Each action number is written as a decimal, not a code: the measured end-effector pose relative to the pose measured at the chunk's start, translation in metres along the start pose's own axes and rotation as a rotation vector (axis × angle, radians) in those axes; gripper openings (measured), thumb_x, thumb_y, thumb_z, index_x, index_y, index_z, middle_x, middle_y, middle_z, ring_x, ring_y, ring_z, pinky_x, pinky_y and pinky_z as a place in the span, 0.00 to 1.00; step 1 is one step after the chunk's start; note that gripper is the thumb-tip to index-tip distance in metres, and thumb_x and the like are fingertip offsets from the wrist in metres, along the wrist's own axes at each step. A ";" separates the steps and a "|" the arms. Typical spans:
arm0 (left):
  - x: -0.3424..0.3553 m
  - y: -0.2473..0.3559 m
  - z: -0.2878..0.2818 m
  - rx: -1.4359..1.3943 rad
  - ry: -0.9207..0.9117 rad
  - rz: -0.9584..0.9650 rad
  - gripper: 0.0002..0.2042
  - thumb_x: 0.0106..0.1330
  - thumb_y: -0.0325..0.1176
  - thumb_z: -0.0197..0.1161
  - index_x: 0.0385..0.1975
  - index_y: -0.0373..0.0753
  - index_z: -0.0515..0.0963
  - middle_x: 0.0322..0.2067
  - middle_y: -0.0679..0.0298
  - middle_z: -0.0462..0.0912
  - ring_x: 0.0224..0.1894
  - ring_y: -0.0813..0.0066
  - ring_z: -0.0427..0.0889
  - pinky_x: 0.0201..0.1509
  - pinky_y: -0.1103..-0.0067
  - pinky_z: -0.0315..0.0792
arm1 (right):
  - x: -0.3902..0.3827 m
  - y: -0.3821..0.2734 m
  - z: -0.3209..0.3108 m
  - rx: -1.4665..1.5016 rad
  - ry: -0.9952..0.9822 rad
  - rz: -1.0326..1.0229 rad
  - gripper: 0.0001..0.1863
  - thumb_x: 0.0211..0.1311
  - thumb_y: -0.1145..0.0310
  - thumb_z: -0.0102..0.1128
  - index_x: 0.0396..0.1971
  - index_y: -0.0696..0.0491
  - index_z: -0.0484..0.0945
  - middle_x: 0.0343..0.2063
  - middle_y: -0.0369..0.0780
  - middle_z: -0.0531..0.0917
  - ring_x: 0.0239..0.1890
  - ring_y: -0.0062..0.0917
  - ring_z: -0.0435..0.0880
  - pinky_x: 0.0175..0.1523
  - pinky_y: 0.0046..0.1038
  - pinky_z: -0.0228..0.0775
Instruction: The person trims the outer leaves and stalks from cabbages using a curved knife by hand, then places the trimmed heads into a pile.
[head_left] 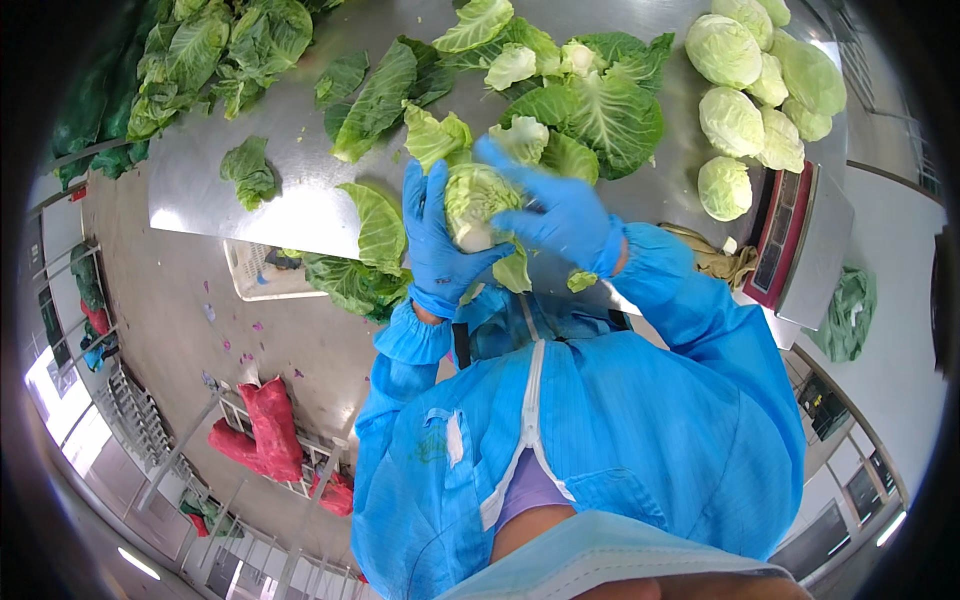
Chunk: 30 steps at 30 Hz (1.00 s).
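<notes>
In my gloved left hand [432,240] is a pale green cabbage [470,195], with my fingers along its left side and my palm beneath its lower edge. My blue-gloved right hand [550,210], slightly blurred, reaches across the cabbage's right side, fingers stretched apart and touching it. Loose outer leaves [620,115] lie behind both hands on the steel table [190,190], and a large leaf [370,225] rests just left of my left hand. Whether my right fingertips hold a leaf is hard to make out.
Trimmed cabbages [725,50] line the table's right, beside a red-and-steel scale [780,230]. More leaves [180,60] are piled at the upper left. A white crate [265,290] with leaves is below the table's edge. Red mesh sacks [268,430] are on a metal rack at lower left.
</notes>
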<state>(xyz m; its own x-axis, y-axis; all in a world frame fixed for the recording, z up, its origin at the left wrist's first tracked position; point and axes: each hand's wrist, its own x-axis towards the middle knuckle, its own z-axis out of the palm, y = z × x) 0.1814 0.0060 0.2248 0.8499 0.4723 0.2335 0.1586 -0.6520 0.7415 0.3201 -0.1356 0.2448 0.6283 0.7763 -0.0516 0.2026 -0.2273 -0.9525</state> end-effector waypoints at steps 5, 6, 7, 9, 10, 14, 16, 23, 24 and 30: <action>0.006 -0.008 0.010 0.043 -0.064 0.088 0.59 0.29 0.43 0.84 0.66 0.33 0.56 0.58 0.49 0.69 0.60 0.51 0.70 0.65 0.64 0.63 | 0.010 0.004 0.007 -0.112 -0.405 -0.084 0.30 0.58 0.62 0.64 0.62 0.39 0.70 0.37 0.42 0.85 0.29 0.29 0.84 0.37 0.25 0.76; 0.004 -0.010 0.012 0.022 -0.051 0.060 0.59 0.30 0.43 0.84 0.66 0.32 0.55 0.57 0.50 0.70 0.58 0.53 0.71 0.63 0.65 0.64 | 0.014 0.004 0.004 -0.107 -0.406 -0.086 0.30 0.58 0.62 0.64 0.62 0.39 0.70 0.37 0.42 0.85 0.29 0.29 0.84 0.37 0.25 0.76; 0.004 -0.011 0.014 -0.006 -0.039 0.031 0.59 0.30 0.44 0.84 0.66 0.30 0.55 0.56 0.51 0.71 0.57 0.54 0.72 0.61 0.66 0.66 | 0.016 0.005 0.001 -0.180 -0.436 -0.139 0.28 0.59 0.60 0.63 0.61 0.39 0.71 0.37 0.41 0.85 0.29 0.31 0.84 0.36 0.26 0.76; 0.003 -0.012 0.015 -0.109 -0.094 -0.048 0.60 0.31 0.44 0.84 0.66 0.29 0.54 0.56 0.51 0.70 0.57 0.55 0.72 0.61 0.66 0.66 | 0.018 0.005 -0.001 -0.251 -0.466 -0.191 0.26 0.59 0.59 0.63 0.60 0.38 0.73 0.37 0.40 0.85 0.29 0.32 0.84 0.35 0.27 0.76; 0.003 -0.012 0.016 -0.215 -0.146 -0.125 0.60 0.31 0.44 0.84 0.66 0.28 0.54 0.57 0.51 0.70 0.57 0.55 0.72 0.61 0.66 0.66 | 0.018 0.004 -0.002 -0.306 -0.434 -0.216 0.25 0.60 0.58 0.62 0.59 0.37 0.73 0.35 0.39 0.85 0.29 0.32 0.84 0.34 0.29 0.76; 0.005 -0.006 0.015 -0.209 -0.164 -0.175 0.60 0.31 0.43 0.84 0.66 0.27 0.54 0.60 0.49 0.67 0.61 0.54 0.68 0.64 0.66 0.64 | 0.017 -0.005 -0.003 -0.389 -0.391 -0.197 0.19 0.60 0.59 0.60 0.53 0.39 0.77 0.32 0.39 0.85 0.28 0.35 0.84 0.31 0.33 0.75; 0.005 -0.006 0.017 -0.180 -0.143 -0.197 0.60 0.33 0.43 0.84 0.67 0.28 0.53 0.62 0.49 0.65 0.63 0.52 0.67 0.66 0.65 0.61 | 0.017 -0.004 -0.004 -0.374 -0.356 -0.206 0.17 0.60 0.59 0.60 0.49 0.42 0.78 0.30 0.40 0.84 0.27 0.37 0.83 0.30 0.34 0.75; 0.002 -0.003 0.017 -0.105 -0.105 -0.025 0.61 0.32 0.42 0.83 0.69 0.34 0.51 0.67 0.46 0.57 0.68 0.46 0.59 0.70 0.63 0.56 | 0.034 -0.004 -0.005 -0.404 -0.485 -0.182 0.11 0.61 0.58 0.58 0.29 0.50 0.77 0.22 0.44 0.80 0.24 0.43 0.80 0.28 0.39 0.71; 0.001 0.001 0.016 -0.089 -0.101 -0.016 0.60 0.33 0.42 0.83 0.69 0.33 0.52 0.67 0.46 0.59 0.68 0.48 0.59 0.70 0.63 0.55 | 0.032 -0.005 -0.005 -0.403 -0.484 -0.183 0.11 0.61 0.58 0.58 0.29 0.50 0.77 0.22 0.44 0.80 0.24 0.43 0.80 0.28 0.39 0.71; 0.004 0.010 0.003 0.009 -0.127 -0.044 0.60 0.30 0.41 0.83 0.68 0.35 0.54 0.68 0.45 0.54 0.70 0.44 0.55 0.71 0.60 0.54 | 0.028 -0.004 -0.023 0.064 -0.150 0.401 0.17 0.55 0.57 0.70 0.40 0.51 0.81 0.25 0.39 0.83 0.21 0.23 0.75 0.32 0.27 0.73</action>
<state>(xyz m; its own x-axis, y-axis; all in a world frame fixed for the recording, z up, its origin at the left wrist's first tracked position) 0.1879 -0.0009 0.2309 0.8990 0.4216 0.1190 0.2008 -0.6381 0.7433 0.3547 -0.1267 0.2538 0.5308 0.7115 -0.4604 -0.0856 -0.4955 -0.8644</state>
